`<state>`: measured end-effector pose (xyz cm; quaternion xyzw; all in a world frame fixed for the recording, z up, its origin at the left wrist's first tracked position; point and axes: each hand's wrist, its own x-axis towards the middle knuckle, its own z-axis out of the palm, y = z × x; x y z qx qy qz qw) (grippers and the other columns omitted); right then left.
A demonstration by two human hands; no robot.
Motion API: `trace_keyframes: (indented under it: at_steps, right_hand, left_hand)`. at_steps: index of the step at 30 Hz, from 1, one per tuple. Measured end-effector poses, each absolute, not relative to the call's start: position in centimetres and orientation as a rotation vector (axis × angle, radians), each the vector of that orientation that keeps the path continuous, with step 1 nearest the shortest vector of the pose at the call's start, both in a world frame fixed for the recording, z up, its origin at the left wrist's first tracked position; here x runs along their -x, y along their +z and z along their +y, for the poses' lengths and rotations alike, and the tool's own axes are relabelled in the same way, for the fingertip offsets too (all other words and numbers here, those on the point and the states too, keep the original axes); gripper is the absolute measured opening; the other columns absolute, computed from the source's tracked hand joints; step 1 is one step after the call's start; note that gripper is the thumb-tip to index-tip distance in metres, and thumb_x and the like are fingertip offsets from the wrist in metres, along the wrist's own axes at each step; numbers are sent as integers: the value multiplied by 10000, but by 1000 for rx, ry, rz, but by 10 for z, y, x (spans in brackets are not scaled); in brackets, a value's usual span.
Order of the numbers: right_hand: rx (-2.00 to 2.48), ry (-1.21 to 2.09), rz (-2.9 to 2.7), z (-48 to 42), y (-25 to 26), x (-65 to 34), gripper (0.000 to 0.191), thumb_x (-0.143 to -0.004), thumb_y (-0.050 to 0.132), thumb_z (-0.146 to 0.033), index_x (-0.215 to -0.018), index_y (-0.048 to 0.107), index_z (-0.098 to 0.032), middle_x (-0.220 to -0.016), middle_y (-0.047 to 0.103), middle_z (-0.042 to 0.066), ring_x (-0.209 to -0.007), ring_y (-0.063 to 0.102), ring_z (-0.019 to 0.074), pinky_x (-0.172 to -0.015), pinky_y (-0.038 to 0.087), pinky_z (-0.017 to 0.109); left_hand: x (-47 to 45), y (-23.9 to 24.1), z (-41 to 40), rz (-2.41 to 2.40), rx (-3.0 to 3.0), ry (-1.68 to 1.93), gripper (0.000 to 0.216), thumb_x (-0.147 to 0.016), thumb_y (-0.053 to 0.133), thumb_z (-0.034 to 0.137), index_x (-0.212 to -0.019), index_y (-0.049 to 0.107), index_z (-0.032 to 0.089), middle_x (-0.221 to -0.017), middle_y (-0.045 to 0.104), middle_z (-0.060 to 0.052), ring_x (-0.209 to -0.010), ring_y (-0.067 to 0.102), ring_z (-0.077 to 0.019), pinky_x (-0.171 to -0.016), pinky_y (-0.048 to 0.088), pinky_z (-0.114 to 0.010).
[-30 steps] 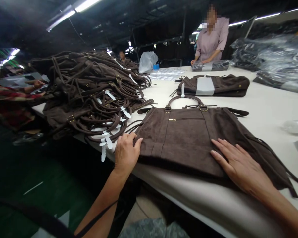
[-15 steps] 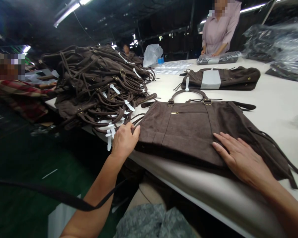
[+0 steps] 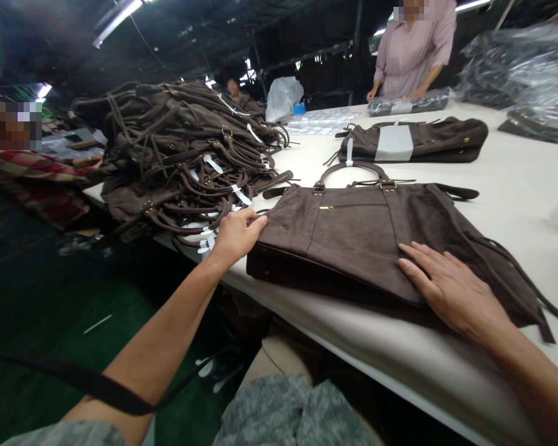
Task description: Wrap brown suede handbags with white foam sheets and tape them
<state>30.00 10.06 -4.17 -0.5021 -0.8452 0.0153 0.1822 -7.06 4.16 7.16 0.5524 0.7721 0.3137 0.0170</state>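
A dark brown suede handbag lies flat at the near edge of the table, its arched handle pointing away from me and carrying a white tag. My left hand grips the bag's left side, thumb on top and fingertips hidden behind the edge. Flat on the bag's lower right part rests my right hand, fingers stretched out. The bag's base shows below as a dark strip. A thin strap trails from its right side.
Left on the table is a big heap of brown bags with white tags. Behind my bag lies a folded bag with a grey band. Plastic-wrapped bags sit far right. One person stands across the table; another in plaid is at left.
My left hand has moved a little up along the bag's left side, and that side's lower edge is lifted, showing more of the base. My right hand stays on the bag.
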Motion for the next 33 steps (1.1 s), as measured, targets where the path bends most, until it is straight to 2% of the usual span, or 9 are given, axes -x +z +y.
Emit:
trace_keyframes:
  at_steps: [7,13,16,20,22,26,33]
  right_hand:
    - [1438,55,-2372,99,-43,-298,615,-988,225,-534,-1407,509,-184,-1443,516,89,-1362,446,257,-1182,293,487]
    - [1413,74,-2380,97,-43,-298,617,-990,224,-546,-1405,512,-191,-1445,513,95,-1353,456,265,-1175,302,494]
    - [1417,70,-2378,98,-44,-299,610,-991,220,-540,-1405,511,-199,-1443,516,91,-1350,460,266,-1174,303,495]
    - [1416,71,-2381,99,-43,-300,614,-989,229,-552,-1396,522,-199,-1439,520,91,-1345,466,271,-1173,309,493]
    - [1415,79,-2387,98,-41,-299,615,-992,224,-553,-1391,529,-196,-1436,524,91,-1344,469,264,-1173,312,485]
    - [1413,73,-2390,95,-38,-298,606,-993,249,-548,-1389,530,-186,-1437,521,101,-1339,473,272,-1162,333,480]
    - [1358,54,-2457,89,-31,-299,614,-992,281,-562,-1419,494,-175,-1459,493,115,-1366,442,254,-1178,300,455]
  left_hand:
    - [68,28,16,2151,-1275,1387,395,-696,571,554,-616,451,186,-529,378,50,-506,333,-83,-504,246,-219]
    - [63,9,1,2021,-1027,1422,453,-588,628,605,-639,472,183,-575,491,8,-548,446,-115,-553,390,-252]
    - [64,8,0,2045,-1048,1415,428,-638,617,588,-640,466,187,-571,474,24,-547,427,-105,-545,364,-233]
    - [69,8,-7,2175,-1170,1369,399,-690,654,505,-569,458,178,-515,370,51,-520,307,-81,-494,213,-213]
    - [72,6,-10,2217,-1190,1335,415,-701,655,486,-526,440,177,-493,336,51,-507,278,-80,-483,184,-223]
    - [73,-1,-13,2185,-1177,1330,416,-736,607,510,-549,419,190,-501,325,52,-494,285,-85,-477,215,-223]
    - [61,-21,-46,2260,-1291,1406,358,-841,542,528,-720,517,192,-615,422,37,-575,386,-104,-569,325,-222]
